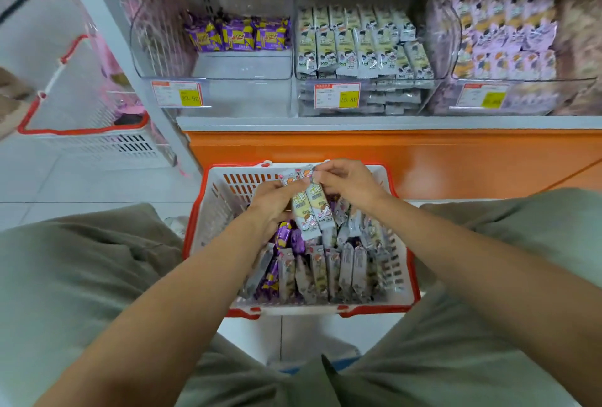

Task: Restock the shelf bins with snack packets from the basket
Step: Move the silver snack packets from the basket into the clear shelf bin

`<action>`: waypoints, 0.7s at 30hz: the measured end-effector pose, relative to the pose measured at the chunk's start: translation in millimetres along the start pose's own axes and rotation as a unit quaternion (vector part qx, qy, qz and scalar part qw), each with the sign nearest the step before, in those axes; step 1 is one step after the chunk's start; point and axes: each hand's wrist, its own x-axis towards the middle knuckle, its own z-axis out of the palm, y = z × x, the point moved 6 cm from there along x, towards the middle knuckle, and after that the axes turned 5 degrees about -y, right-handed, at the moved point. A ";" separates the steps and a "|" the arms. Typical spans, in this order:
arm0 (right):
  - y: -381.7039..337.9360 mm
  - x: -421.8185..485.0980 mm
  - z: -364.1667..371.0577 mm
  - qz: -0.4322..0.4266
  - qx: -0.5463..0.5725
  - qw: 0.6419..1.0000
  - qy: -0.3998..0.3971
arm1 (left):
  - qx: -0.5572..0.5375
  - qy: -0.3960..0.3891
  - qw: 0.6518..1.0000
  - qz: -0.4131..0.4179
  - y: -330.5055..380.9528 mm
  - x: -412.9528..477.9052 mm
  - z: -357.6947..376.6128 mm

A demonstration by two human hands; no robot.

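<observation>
A person down low before a snack shelf [391,123] gathers a small bundle [314,211] of pale yellow packets above a red-rimmed basket [195,224] on the floor. The left hand [272,203] is curled round the bundle's middle and the right hand [350,183] pinches its upper ends; neither hand is free. The bundle sits over the basket's far half, well below the clear shelf bins. More pale packets [325,273] stand on edge in the basket beside a few purple packets [283,237] at its left. On the shelf, the middle bin [368,81] already carries rows of what look like matching packets, the left bin [244,64] holds only a short row of purple ones at its back, and the right bin [521,80] is stacked with lavender packs [505,35]. The job in hand appears to be squaring the bundle before lifting it. That likely goes best with all faces turned one way, ends level, the grip firm enough that no slippery wrapper slides out, and the load headed for the middle bin.
</observation>
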 end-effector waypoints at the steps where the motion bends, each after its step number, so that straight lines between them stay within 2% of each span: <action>1: -6.3 -5.1 0.2 -0.005 -0.036 0.999 -0.011 | -0.010 0.014 1.000 0.010 5.2 -1.7 1.5; 4: -24.1 -21.1 3.6 -0.048 -0.139 0.989 -0.031 | -0.050 0.043 0.998 0.018 22.6 -8.2 8.7; 8: -47.4 -37.3 -3.2 -0.132 -0.280 0.951 0.020 | -0.088 0.050 0.994 0.042 46.8 -12.6 24.0; 13: -85.5 -56.0 -33.2 -0.204 -0.304 0.924 0.113 | -0.088 0.026 0.993 0.079 89.1 -26.7 51.9; 16: -107.2 -62.7 -62.2 -0.219 -0.276 0.920 0.174 | -0.075 -0.020 0.988 0.137 124.2 -37.4 76.8; 18: -119.3 -63.7 -86.6 -0.219 -0.255 0.917 0.215 | -0.023 -0.055 0.980 0.189 147.1 -46.9 94.8; 20: -128.4 -61.8 -111.6 -0.204 -0.247 0.914 0.250 | 0.095 -0.030 0.964 0.245 167.7 -49.8 103.4; 21: -131.4 -59.4 -123.9 -0.192 -0.248 0.912 0.265 | 0.171 -0.002 0.945 0.277 177.2 -52.4 105.3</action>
